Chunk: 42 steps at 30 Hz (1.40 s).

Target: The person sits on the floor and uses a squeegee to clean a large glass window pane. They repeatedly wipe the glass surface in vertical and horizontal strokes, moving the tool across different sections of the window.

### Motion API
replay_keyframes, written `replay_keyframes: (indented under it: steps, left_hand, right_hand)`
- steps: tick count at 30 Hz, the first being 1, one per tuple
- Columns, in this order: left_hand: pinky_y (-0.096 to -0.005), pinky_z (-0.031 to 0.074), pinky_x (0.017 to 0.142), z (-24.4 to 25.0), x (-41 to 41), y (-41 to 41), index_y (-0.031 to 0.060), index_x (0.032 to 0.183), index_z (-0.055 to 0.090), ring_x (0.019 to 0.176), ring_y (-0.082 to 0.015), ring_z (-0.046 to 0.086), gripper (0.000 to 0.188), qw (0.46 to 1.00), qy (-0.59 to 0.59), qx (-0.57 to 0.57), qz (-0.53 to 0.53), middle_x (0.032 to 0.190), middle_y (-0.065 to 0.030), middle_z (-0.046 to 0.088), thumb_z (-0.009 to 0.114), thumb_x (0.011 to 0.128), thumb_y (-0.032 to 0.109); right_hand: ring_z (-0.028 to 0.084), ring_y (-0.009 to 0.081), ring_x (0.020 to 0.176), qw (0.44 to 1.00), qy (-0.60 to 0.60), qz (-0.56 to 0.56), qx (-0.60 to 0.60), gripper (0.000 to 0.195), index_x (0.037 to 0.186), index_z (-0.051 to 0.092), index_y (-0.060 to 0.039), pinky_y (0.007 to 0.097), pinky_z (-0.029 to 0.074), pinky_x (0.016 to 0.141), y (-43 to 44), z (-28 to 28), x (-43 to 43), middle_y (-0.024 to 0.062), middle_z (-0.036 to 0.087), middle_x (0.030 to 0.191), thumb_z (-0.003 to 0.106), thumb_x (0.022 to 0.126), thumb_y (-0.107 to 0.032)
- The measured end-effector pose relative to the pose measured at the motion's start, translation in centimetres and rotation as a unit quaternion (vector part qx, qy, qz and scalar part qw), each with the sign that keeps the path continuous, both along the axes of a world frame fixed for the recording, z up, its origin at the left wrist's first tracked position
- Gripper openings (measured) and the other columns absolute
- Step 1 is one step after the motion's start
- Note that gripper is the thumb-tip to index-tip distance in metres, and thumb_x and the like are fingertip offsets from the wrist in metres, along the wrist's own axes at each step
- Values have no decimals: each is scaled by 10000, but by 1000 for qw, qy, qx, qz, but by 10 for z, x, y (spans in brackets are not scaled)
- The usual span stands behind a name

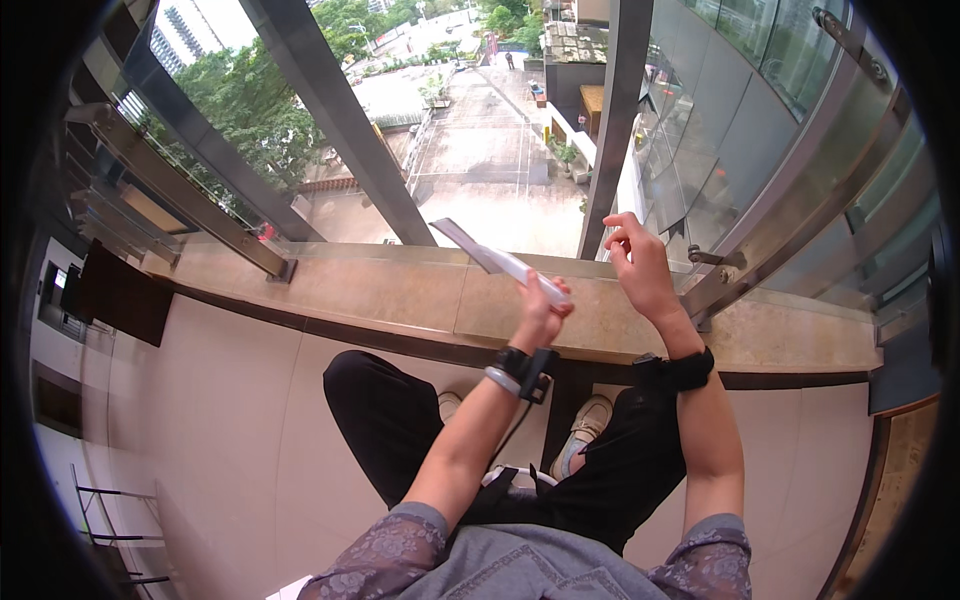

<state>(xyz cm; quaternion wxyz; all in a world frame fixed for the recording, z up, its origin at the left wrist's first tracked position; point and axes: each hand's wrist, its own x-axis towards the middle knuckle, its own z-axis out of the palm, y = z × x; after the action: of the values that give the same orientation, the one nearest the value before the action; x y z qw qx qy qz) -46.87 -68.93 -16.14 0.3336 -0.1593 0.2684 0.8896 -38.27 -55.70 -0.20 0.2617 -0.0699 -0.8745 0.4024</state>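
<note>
My left hand (pixel 541 309) grips a long, flat tool by its white handle (pixel 517 268). Its thin greyish blade (pixel 466 244) points up and to the left, in front of the glass panel. The tool is seen nearly edge-on, so its exact kind is unclear. To the right, my right hand (pixel 643 264) is raised above the stone ledge (pixel 390 294) with loosely bent fingers. I see nothing held in it. Dark bands circle both wrists, and a small device with a cable sits on the left one.
Upright metal posts (pixel 352 127) stand beyond the glass. Slanted railing posts, left (pixel 202 195) and right (pixel 787 217), rise from the ledge. My bent knees (pixel 375 405) are below it. A dark brown panel (pixel 124 292) stands left, and a black metal rack (pixel 116 517) is at the lower left.
</note>
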Motion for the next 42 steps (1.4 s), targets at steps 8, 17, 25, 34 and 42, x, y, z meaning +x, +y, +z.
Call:
replay_keyframes:
  steps: [8, 17, 25, 34, 42]
  left_hand:
    - [-214, 365, 486, 39, -111, -137, 363, 1377, 215, 710, -129, 524, 418, 943, 231, -177, 160, 924, -47, 508, 414, 1033, 491]
    - [-210, 315, 389, -27, 55, -26, 417, 1539, 2, 545, -102, 505, 661, 973, 163, -166, -4, 770, -31, 515, 428, 1035, 464]
    - [-203, 305, 392, 117, -111, -143, 300, 1568, 118, 537, -98, 496, 667, 854, 359, -279, 251, 752, -32, 520, 506, 1028, 359]
    - [-209, 404, 488, 97, -94, -128, 189, 1585, 142, 609, -56, 456, 662, 786, 509, -293, 194, 846, 9, 496, 509, 1034, 220]
    - [-187, 402, 492, 117, -80, -135, 190, 1575, 212, 647, -46, 479, 629, 791, 466, -342, 202, 838, 2, 526, 522, 1030, 231]
  right_hand:
    - [596, 177, 652, 998, 37, -25, -36, 231, 1093, 579, -17, 302, 473, 616, 14, 13, 6, 100, 639, 786, 544, 873, 39]
    - [600, 159, 684, 998, 51, 21, 27, 202, 1047, 598, -11, 291, 449, 602, -21, 15, -21, 96, 645, 813, 514, 875, 52]
    - [621, 290, 730, 998, 38, 36, 34, 197, 1051, 580, -9, 368, 485, 658, -16, 17, -13, 155, 614, 854, 520, 874, 53]
    - [614, 275, 720, 997, 37, 57, 33, 194, 1037, 579, -1, 360, 474, 639, -20, 11, -23, 152, 609, 842, 511, 866, 63]
    - [609, 307, 715, 997, 42, 61, 35, 180, 1015, 573, 3, 382, 479, 647, -21, 7, -22, 166, 603, 839, 516, 856, 66]
